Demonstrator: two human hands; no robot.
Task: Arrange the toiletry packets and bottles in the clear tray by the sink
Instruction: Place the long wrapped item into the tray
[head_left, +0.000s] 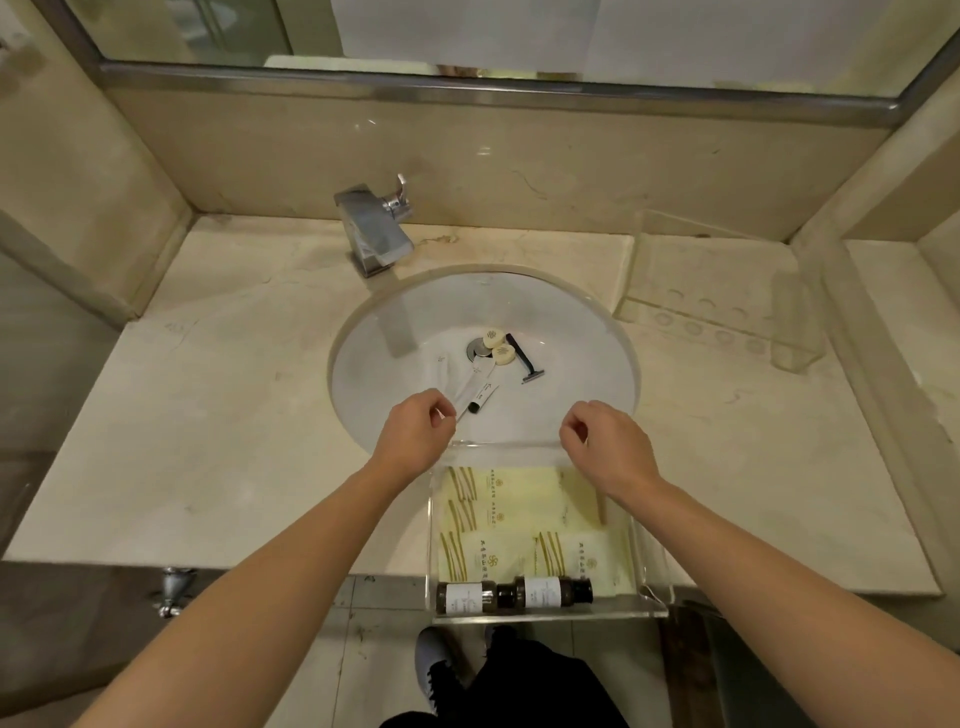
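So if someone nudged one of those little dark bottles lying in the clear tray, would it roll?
Probably: the dark bottle lies on its side and looks round. It likely wouldn't travel far, boxed in by the clear tray wall and its twin. It looks small, so probably light.

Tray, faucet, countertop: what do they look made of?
Tray: clear acrylic by the look, since the packets show through its glossy walls. Faucet: metal, brushed or satin chrome with a dull sheen. Countertop: polished beige stone, probably marble, veined and faintly reflective.
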